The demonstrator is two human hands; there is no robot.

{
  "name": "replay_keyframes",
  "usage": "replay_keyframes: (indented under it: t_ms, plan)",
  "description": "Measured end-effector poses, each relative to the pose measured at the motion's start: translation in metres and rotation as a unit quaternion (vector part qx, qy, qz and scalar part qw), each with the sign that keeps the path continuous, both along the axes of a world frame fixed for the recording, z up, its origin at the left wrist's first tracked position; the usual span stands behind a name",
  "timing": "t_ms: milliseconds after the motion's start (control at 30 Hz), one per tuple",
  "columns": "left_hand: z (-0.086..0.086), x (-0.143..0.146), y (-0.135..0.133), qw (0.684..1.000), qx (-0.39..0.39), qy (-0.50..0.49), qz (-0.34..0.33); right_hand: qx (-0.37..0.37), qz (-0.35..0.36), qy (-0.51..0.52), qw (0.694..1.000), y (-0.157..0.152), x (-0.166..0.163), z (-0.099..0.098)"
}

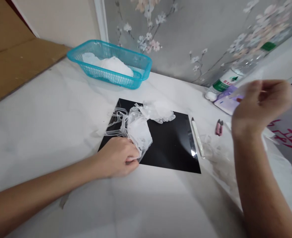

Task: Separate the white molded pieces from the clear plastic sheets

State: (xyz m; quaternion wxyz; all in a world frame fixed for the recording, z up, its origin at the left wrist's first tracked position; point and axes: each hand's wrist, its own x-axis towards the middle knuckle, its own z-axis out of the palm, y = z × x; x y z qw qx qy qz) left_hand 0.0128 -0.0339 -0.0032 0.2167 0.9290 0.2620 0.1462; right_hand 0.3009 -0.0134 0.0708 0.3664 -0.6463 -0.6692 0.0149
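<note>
My left hand [122, 155] is closed on the near edge of a sheer white fabric piece [139, 132] with thin loops or straps on its left side. The fabric lies on a glossy black sheet [174, 145]. Behind it, touching or joined, rests another white part with a dotted, scalloped edge [159, 110]; I cannot tell whether they are one piece. Raised at the right, my right hand [262, 102] is smeared by motion, its fingers curled together. A pale, blurred bit shows by its fingertips, too unclear to name.
A blue plastic basket [142, 79] with white pieces inside stands at the back. To the right are a white pen [198, 138], a small pink tool with dark tips [219, 127], a clear bottle [231, 77], a purple-white packet [226, 100] and crumpled clear plastic [217, 155]. Cardboard [19, 66] borders the left.
</note>
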Motion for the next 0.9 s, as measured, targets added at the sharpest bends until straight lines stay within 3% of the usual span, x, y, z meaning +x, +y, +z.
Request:
replay_keyframes:
  t_ms: [133, 267, 367, 500, 600, 700, 833, 900]
  plan:
    - [0.005, 0.000, -0.004, 0.998, 0.045, -0.008, -0.050, -0.021, 0.069, -0.062, 0.995, 0.002, -0.036, -0.034]
    - [0.004, -0.002, -0.005, 0.993, 0.099, -0.061, -0.032, -0.021, 0.122, -0.096, 0.988, -0.006, -0.063, -0.056]
    - [0.003, -0.002, -0.006, 0.985, 0.127, -0.113, -0.026, -0.035, 0.113, 0.001, 0.993, -0.025, -0.082, -0.057]
    - [0.003, -0.001, -0.008, 0.969, 0.200, -0.110, -0.089, -0.154, 0.167, 0.060, 0.972, -0.047, -0.110, -0.054]
    - [0.003, -0.002, -0.009, 0.959, 0.235, -0.114, -0.111, -0.154, 0.168, 0.121, 0.966, -0.048, -0.115, -0.052]
    - [0.003, -0.006, -0.008, 0.963, 0.220, -0.144, -0.058, -0.166, 0.124, 0.306, 0.929, -0.043, -0.106, -0.043]
    - [0.008, -0.010, -0.002, 0.965, 0.121, -0.203, 0.117, -0.152, 0.058, 0.539, 0.827, -0.039, -0.091, -0.021]
    - [0.009, -0.009, 0.002, 0.956, 0.088, -0.200, 0.196, -0.101, 0.017, 0.577, 0.810, -0.041, -0.086, -0.009]
